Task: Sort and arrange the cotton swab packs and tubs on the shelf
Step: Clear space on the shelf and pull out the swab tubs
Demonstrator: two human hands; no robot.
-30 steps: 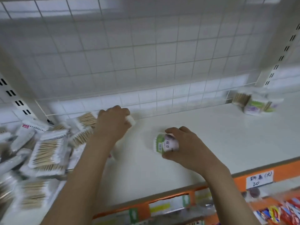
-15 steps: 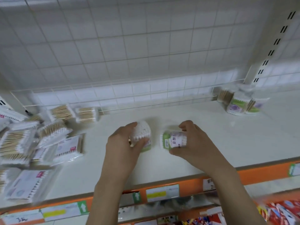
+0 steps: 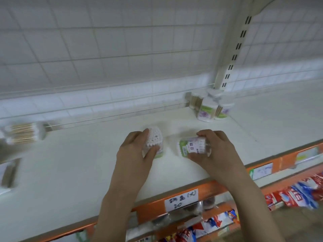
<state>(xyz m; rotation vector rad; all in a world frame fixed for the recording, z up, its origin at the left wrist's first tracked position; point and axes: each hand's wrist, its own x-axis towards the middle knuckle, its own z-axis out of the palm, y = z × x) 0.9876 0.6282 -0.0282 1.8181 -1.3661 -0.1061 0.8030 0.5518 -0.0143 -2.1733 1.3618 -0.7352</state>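
My left hand (image 3: 134,152) grips a round cotton swab tub (image 3: 154,141) with its white swab tips facing me, over the middle of the white shelf (image 3: 78,165). My right hand (image 3: 215,147) grips a second tub (image 3: 190,146), lying on its side with a green and white label. A group of several upright tubs (image 3: 209,109) stands at the back right by the upright post. Flat packs of wooden swabs (image 3: 22,132) lie blurred at the far left.
A wire grid (image 3: 104,58) backs the shelf, with a low wire rail along its rear. The front edge carries an orange price strip (image 3: 181,199) with a handwritten label. Colourful packets (image 3: 297,193) hang on the shelf below, at the right.
My left hand picked a tub out of the pile at the left and brought it to the middle. Both hands, each with a tub, now sit further right as the view swung right.
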